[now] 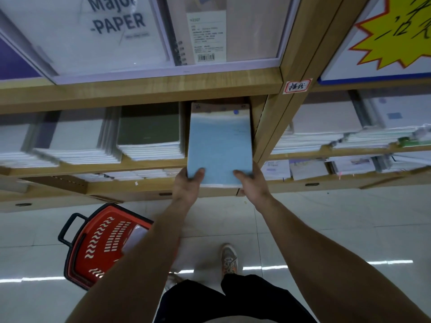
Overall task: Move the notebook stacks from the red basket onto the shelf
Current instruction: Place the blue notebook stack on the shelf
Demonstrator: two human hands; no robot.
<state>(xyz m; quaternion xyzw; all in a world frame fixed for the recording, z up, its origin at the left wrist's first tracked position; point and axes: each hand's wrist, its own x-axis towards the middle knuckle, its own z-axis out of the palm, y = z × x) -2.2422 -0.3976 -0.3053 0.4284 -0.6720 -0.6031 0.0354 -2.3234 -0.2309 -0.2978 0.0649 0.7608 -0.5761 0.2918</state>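
Note:
A light blue notebook stack [219,145] lies partly inside a narrow slot of the wooden shelf [140,94], with its near end sticking out past the shelf edge. My left hand [187,185] grips its near left corner, thumb on top. My right hand [250,183] grips its near right corner the same way. The red basket [102,243] with a black handle stands on the floor at the lower left, partly hidden by my left forearm; something pale shows inside it.
Stacks of white and grey-green notebooks [149,136] fill the slot to the left. A wooden upright [268,127] bounds the slot on the right, with more notebook stacks [326,129] beyond. Lower shelves hold more paper goods. My shoe [229,258] is on the tiled floor.

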